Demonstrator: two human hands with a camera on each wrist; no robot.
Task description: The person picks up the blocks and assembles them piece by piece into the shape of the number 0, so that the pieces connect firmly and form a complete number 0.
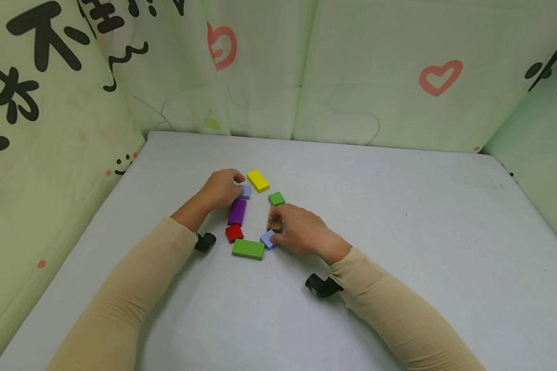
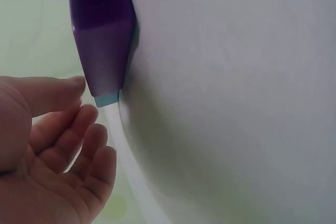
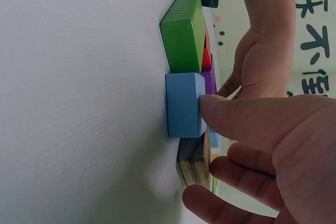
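Observation:
My left hand (image 1: 222, 188) is beside a small light-blue block (image 1: 246, 192), thumb close at its edge. In the left wrist view the thumb is straight and the fingers curl loosely. A purple block (image 1: 237, 212) lies just nearer, then a red block (image 1: 234, 233). My right hand (image 1: 304, 229) reaches over the ring's right side. Its straight thumb touches another light-blue block (image 3: 184, 105), with the index fingertip at the far end of a brown wooden block (image 3: 194, 163). A long green block (image 1: 248, 249) lies at the front, a small green block (image 1: 276, 198) past the wooden one.
A yellow block (image 1: 258, 181) lies at the far end of the ring, angled. The blocks sit on a white table (image 1: 399, 247). Pale green printed curtains (image 1: 366, 67) stand along its back and sides. A black wrist camera (image 1: 322, 286) hangs under the right sleeve.

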